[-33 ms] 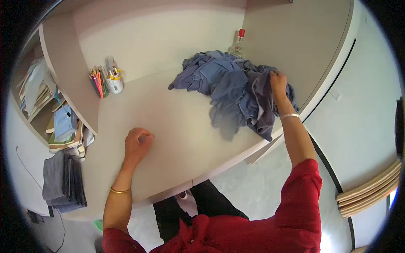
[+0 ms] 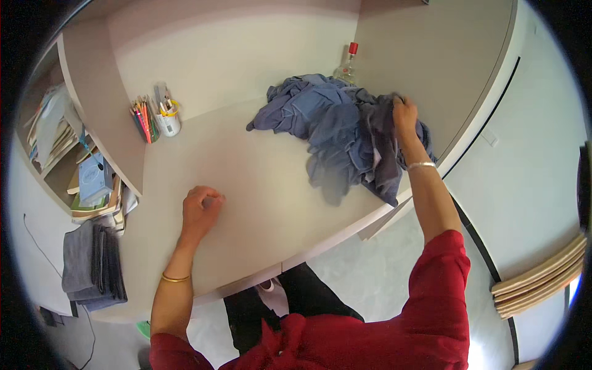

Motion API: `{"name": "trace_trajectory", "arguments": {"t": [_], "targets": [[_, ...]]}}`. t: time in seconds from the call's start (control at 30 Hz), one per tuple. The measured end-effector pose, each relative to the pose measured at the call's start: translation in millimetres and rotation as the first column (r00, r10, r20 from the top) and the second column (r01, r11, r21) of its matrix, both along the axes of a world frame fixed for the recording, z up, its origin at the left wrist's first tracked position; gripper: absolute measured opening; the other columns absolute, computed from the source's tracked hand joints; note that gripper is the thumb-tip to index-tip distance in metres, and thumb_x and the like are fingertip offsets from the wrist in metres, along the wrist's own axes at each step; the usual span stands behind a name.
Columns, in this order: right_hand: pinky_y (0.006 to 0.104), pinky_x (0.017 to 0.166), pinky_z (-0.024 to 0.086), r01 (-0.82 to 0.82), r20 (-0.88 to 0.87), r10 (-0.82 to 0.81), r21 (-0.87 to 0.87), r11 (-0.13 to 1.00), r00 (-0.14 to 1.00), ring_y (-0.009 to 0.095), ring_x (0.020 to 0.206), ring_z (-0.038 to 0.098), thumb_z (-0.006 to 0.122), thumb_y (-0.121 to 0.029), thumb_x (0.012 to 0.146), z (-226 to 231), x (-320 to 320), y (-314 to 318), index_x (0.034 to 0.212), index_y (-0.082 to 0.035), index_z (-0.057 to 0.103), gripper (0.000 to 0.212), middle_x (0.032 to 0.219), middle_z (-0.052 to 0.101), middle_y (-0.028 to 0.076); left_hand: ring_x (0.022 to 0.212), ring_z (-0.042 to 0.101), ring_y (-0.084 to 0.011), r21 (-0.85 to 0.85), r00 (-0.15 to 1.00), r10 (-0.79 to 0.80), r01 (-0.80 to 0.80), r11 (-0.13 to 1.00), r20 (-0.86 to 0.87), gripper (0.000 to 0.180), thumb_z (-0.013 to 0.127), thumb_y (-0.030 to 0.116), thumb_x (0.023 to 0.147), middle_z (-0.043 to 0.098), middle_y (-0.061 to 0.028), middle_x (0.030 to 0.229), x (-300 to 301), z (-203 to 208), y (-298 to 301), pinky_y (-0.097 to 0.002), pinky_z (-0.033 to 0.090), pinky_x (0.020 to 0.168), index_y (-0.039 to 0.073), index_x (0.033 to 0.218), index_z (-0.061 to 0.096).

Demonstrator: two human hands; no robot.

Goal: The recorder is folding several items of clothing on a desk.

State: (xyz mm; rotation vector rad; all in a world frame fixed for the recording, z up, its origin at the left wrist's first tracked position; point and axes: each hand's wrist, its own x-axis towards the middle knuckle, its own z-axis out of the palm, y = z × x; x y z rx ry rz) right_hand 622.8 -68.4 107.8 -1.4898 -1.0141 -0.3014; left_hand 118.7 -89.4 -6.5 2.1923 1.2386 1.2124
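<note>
Right hand grips blue clothes; left hand rests fisted on desk.

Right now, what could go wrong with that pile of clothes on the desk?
The right hand grips the heap of blue-grey clothes, and a glass bottle with a red cap stands right behind it, so a tug might knock the bottle over. Part of the heap hangs over the desk edge, so pieces could slide to the floor. The left hand rests as a fist, apart from the heap.
</note>
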Motion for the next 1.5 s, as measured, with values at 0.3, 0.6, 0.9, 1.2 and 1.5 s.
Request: {"name": "trace_trajectory", "arguments": {"t": [0.3, 0.6, 0.9, 1.2, 1.5], "targets": [[0.0397, 0.074, 0.046, -0.729, 0.404, 0.632, 0.147, 0.669, 0.661, 0.034, 0.086, 0.057, 0.062, -0.003, 0.074, 27.0, -261.8, 7.5, 0.091, -0.002, 0.060, 0.017, 0.089, 0.060, 0.017, 0.079, 0.055, -0.0139, -0.120, 0.986, -0.043, 0.064, 0.991, 0.164, 0.037, 0.073, 0.012, 0.075, 0.059, -0.0045, 0.091, -0.7, 0.1, -6.1, -0.0278, 0.047, 0.073, 0.006, 0.108, 0.058], [0.0410, 0.070, 0.044, -0.836, 0.265, 0.879, -0.289, 0.466, 0.397, 0.034, 0.082, 0.053, 0.062, 0.003, 0.070, -74.6, -325.2, -37.3, 0.094, -0.004, 0.058, 0.025, 0.086, 0.052, 0.015, 0.093, 0.058, -0.0176, -0.384, 0.902, -0.247, 0.381, 0.841, 0.354, 0.093, 0.077, 0.010, 0.070, 0.059, -0.0084, 0.099, 8.4, 15.0, -16.2, -0.0295, 0.048, 0.080, 0.012, 0.143, 0.018], [0.0440, 0.084, 0.043, -0.887, 0.375, 0.849, -0.127, 0.444, 0.372, 0.036, 0.094, 0.051, 0.062, -0.001, 0.071, -71.5, -335.6, -82.3, 0.104, -0.002, 0.055, 0.033, 0.100, 0.053, 0.018, 0.095, 0.058, -0.0142, -0.041, 0.869, -0.436, 0.457, 0.889, 0.236, 0.038, 0.063, 0.003, 0.077, 0.061, -0.0057, 0.106, 3.2, -1.8, -11.7, -0.0292, 0.048, 0.082, 0.002, 0.115, 0.057], [0.0459, 0.089, 0.042, -0.509, -0.183, 0.846, -0.852, 0.118, 0.501, 0.038, 0.116, 0.047, 0.055, -0.024, 0.088, -70.1, -266.5, -86.0, 0.120, -0.005, 0.054, 0.037, 0.126, 0.050, 0.020, 0.089, 0.059, -0.0191, -0.071, 0.576, -0.338, 0.571, 0.818, 0.744, 0.022, 0.054, 0.010, 0.092, 0.059, -0.0093, 0.104, -6.0, 38.1, -15.8, -0.0339, 0.050, 0.078, 0.003, 0.113, 0.053], [0.0447, 0.102, 0.032, 0.009, 0.397, 0.607, -0.841, 0.540, 0.688, 0.037, 0.128, 0.035, 0.049, -0.032, 0.091, -78.6, -103.6, -30.1, 0.127, -0.004, 0.049, 0.045, 0.139, 0.035, 0.024, 0.106, 0.054, -0.0165, 0.124, 0.144, -0.169, 0.281, 0.952, 0.975, 0.024, 0.055, 0.012, 0.090, 0.059, -0.0051, 0.109, -72.4, 130.4, -34.7, -0.0303, 0.039, 0.098, 0.003, 0.113, 0.057]]}}
